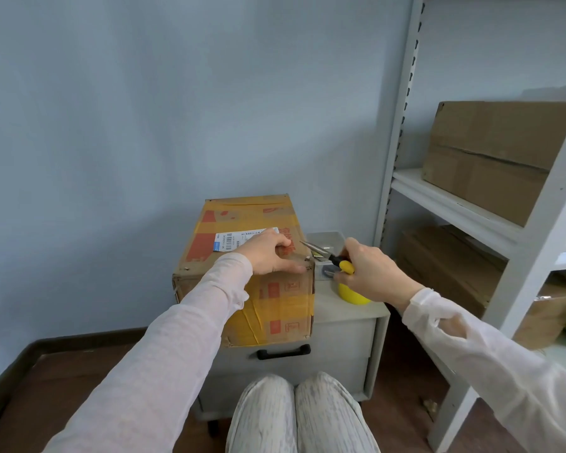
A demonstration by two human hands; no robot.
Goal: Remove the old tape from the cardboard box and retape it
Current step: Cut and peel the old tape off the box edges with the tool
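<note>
Centrally, low in frame: cardboard box on a grey drawer cabinet. Oblong; long axis runs away toward the wall, short end faces the camera. Worn corrugated board, dented corners, glossy yellow tape bands, white label on top. Left hand grips its near right top edge, fingers bent. Right hand clasps yellow-handled pliers, tips pointing left at the box.

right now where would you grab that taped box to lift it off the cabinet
Take the cardboard box by its two long sides, low down, from the near end: it lies lengthwise away from the person. The left hand holds its near top edge; the right hand holds pliers, so free it first.
</note>
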